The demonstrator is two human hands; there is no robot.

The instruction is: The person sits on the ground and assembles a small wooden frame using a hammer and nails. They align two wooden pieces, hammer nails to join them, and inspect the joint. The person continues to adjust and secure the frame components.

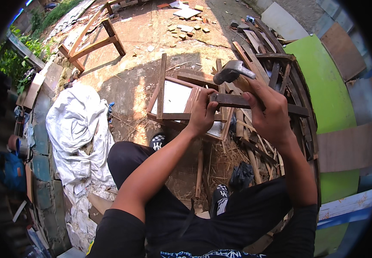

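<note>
The left hand gripped a dark wooden slat; the right hand clamped a hammer over it. Behind stood a wooden frame, scrap boards, a white tarp and a green panel.

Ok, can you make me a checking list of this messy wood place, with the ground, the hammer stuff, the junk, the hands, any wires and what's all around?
Surface: bare concrete ground, sunlit, with straw and wood chips.
Job's things: hammer with grey metal head; dark wooden slat held level; small wooden frame under it.
Clutter: pile of dark slats, wood offcuts, black bag.
Hands: left hand grips the slat's near end; right hand holds the hammer handle against the slat.
Cables: nothing seen.
Surroundings: white tarp, wooden trestle, green curved panel, plants.
</note>
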